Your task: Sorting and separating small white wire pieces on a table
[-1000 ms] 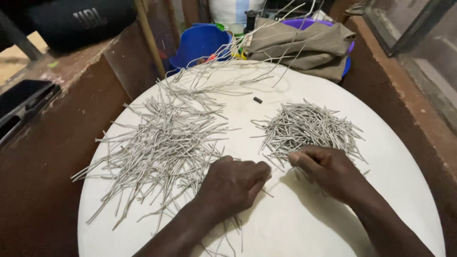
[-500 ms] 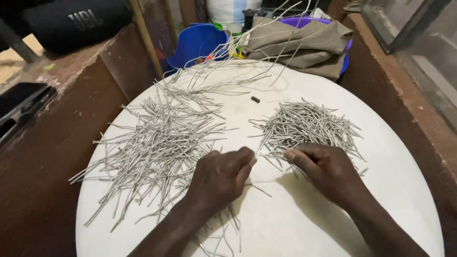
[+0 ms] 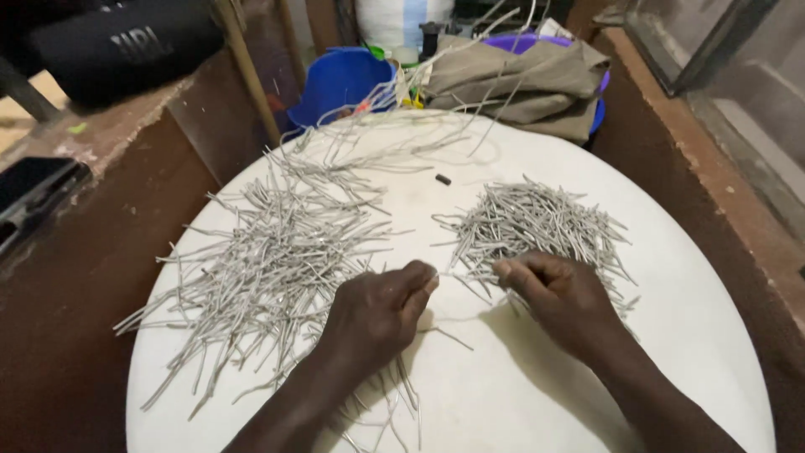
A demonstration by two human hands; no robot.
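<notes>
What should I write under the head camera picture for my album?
Two bare hands, left hand and right hand, pinch thin grey sticks on a round white table.

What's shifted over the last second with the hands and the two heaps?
Left hand slid slightly left, towards the big loose pile; a thin grey strand now spans both hands. Right hand stayed at the small pile. Piles and white round table unchanged.

We see grey wire pieces point(image 3: 277, 252) on a white round table point(image 3: 537, 394), a blue bucket point(image 3: 340, 80) and an olive-brown cloth point(image 3: 520, 80) behind.
</notes>
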